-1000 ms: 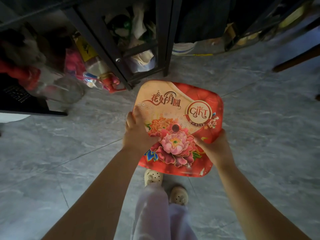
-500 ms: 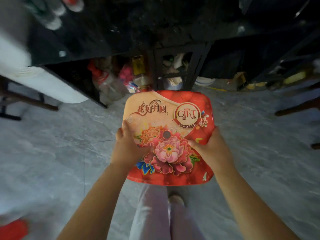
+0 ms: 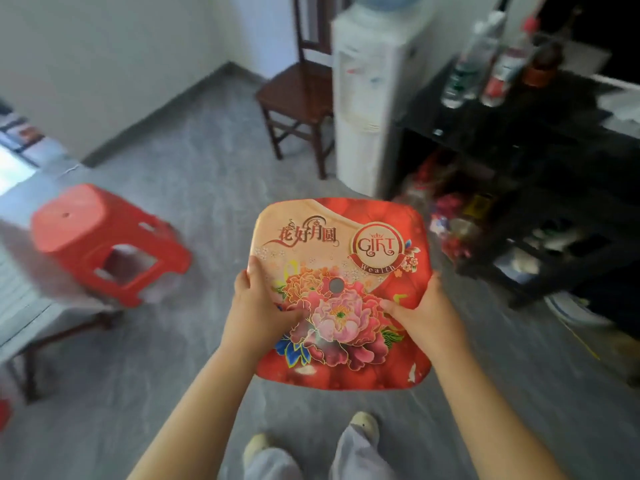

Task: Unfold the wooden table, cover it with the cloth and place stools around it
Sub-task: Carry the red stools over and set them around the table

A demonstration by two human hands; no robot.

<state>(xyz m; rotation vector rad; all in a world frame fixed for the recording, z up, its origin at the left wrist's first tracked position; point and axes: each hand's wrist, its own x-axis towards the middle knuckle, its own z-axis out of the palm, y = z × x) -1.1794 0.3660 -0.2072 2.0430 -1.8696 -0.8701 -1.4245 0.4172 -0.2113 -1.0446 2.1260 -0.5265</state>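
Bottom of frame: pale lilac trousers (image 3: 358,453), cream clogs (image 3: 363,424). Forearms (image 3: 194,410) bare up to left hand (image 3: 256,313) and right hand (image 3: 426,317).

stool (image 3: 341,237) legs hidden; bottles (image 3: 485,60) blurred

**Centre foreground:** held stool (image 3: 346,237), seat uppermost, above the floor (image 3: 194,168). The left hand (image 3: 258,306) gripped its left edge and the right hand (image 3: 420,313) its right edge, with both thumbs on the seat.

**Below and nearer:** two shoes (image 3: 363,424) on the floor.

**Left:** far stool (image 3: 79,223), at the corner of the table (image 3: 20,317) (the blur hid whether it stood on the table or beside it).

**Behind, centre:** chair (image 3: 298,95), near the wall.

**Just right of the chair:** water dispenser (image 3: 367,98).

**Right of the dispenser:** shelf unit (image 3: 519,133), with bottles (image 3: 478,60) on its top.
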